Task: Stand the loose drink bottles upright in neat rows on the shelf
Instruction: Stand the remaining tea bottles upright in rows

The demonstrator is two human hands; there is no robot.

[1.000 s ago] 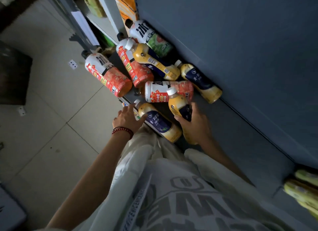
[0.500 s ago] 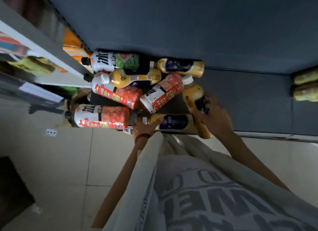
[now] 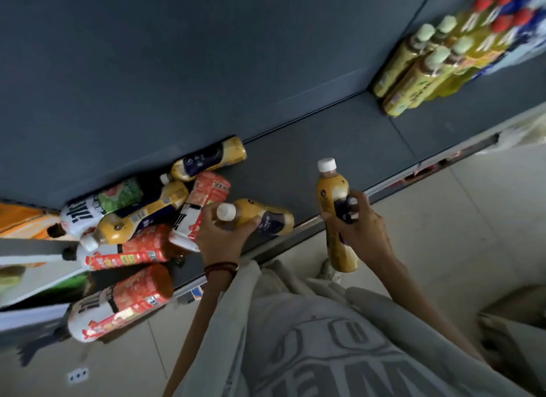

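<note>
leftward, toppled bottles [image 3: 133, 250] crowd shelf [image 3: 295, 166].

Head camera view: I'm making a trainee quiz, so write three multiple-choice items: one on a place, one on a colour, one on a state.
1. Where are the standing bottles? A. the shelf's right end B. the floor C. atop the pile
2. What colour is the cap of the raised yellow bottle in the right hand? A. red B. white C. green
3. What is the left hand doing? A. hanging idle B. pressing the floor C. gripping the lying yellow bottle

A: they cluster far right on the shelf. B: the cap shows white. C: the hand wraps its neck end.
</note>
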